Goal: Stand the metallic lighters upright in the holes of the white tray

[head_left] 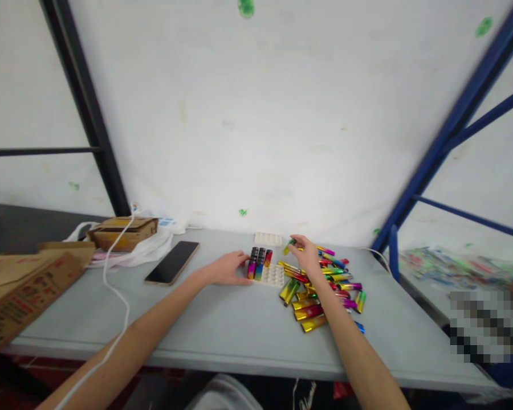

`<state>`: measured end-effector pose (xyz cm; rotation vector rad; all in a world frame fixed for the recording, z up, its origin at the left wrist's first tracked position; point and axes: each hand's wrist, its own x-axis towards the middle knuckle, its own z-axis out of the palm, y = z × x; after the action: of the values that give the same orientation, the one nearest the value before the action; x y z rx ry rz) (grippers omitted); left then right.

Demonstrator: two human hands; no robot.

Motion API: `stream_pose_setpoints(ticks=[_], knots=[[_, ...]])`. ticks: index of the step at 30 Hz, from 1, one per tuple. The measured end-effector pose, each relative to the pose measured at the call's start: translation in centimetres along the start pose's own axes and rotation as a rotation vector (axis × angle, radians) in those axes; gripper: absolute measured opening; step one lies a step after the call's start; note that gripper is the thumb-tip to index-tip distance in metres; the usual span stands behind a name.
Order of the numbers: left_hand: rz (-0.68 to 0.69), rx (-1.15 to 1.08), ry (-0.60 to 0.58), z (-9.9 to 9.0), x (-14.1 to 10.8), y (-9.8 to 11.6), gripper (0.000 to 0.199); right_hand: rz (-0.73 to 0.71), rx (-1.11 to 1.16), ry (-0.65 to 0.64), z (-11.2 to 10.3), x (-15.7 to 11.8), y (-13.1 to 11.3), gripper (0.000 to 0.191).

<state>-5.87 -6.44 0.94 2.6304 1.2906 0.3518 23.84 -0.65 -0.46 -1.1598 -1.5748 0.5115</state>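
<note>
A white tray [273,276] with round sockets lies on the table, its left part filled with upright lighters [260,263] in metallic colours with black tops. My left hand [229,269] is at the tray's left end, thumb at the near corner and fingers by the back, steadying it. Just right of and above the tray, my right hand [306,254] pinches a yellow-green lighter [288,246] between thumb and fingers. Under and around my right forearm spreads a loose pile of shiny lighters [310,312], partly hidden by the arm.
Behind lies a second white tray [268,239]. To the left are a phone [173,262], a small cardboard box [126,232] on a plastic bag, and a larger carton [38,279]. A white cable [126,307] hangs across my left arm. Blue frame bars [436,145] rise at right.
</note>
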Motion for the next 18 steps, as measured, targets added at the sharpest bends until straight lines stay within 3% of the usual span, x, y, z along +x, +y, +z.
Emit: stream_pose_setpoints(ticks=[3,9,14,18], knots=[[0.007,-0.009,0.005,0.0,0.0,0.0,0.058,0.146,0.357,-0.051,0.4,-0.7,-1.1,0.046],[0.001,-0.012,0.012,0.0,0.0,0.1,0.059,0.294,0.651,-0.209,1.7,-2.0,-3.8,0.054],[0.011,-0.026,0.004,0.0,0.0,0.1,0.059,0.339,0.622,-0.319,2.1,-2.4,-4.9,0.054],[0.018,-0.028,0.004,0.1,0.0,-0.1,0.059,0.448,0.528,-0.269,2.3,-2.5,-5.3,0.061]])
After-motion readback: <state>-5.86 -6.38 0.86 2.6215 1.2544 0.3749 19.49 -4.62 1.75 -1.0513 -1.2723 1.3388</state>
